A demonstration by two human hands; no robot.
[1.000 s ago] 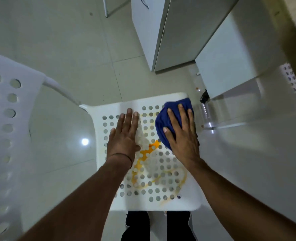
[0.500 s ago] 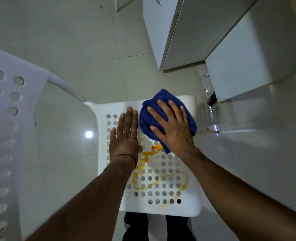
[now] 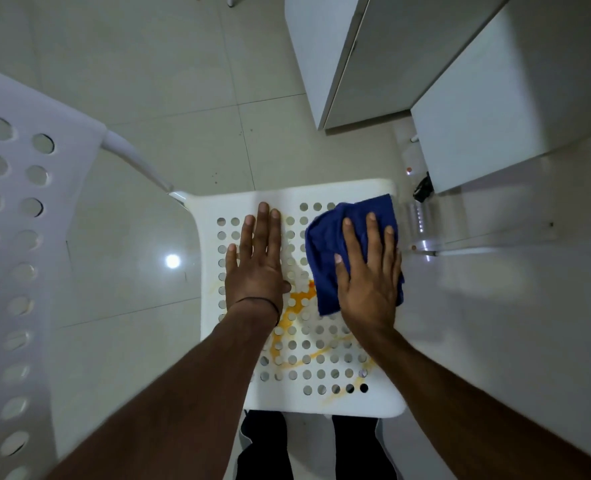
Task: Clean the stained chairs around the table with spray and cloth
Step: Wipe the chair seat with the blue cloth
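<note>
A white perforated chair seat (image 3: 322, 400) lies below me, smeared with orange-yellow stains (image 3: 299, 299) through its middle and near its front edge. My left hand (image 3: 257, 263) rests flat on the seat's left half, fingers straight. My right hand (image 3: 368, 275) presses a blue cloth (image 3: 325, 237) flat against the seat's far right part, fingers spread over it. The perforated backrest (image 3: 13, 237) of the chair rises at the left. No spray bottle is in view.
White cabinets (image 3: 356, 53) and a white block (image 3: 512, 98) stand on the tiled floor beyond the seat. A glossy white table surface (image 3: 495, 323) runs along the right. A small black object (image 3: 423, 187) sits by the block's corner. My dark trouser legs (image 3: 266, 445) show under the seat.
My right hand has slid the blue cloth from the seat's far middle back toward the right edge. My left hand has stayed flat in the same place.
</note>
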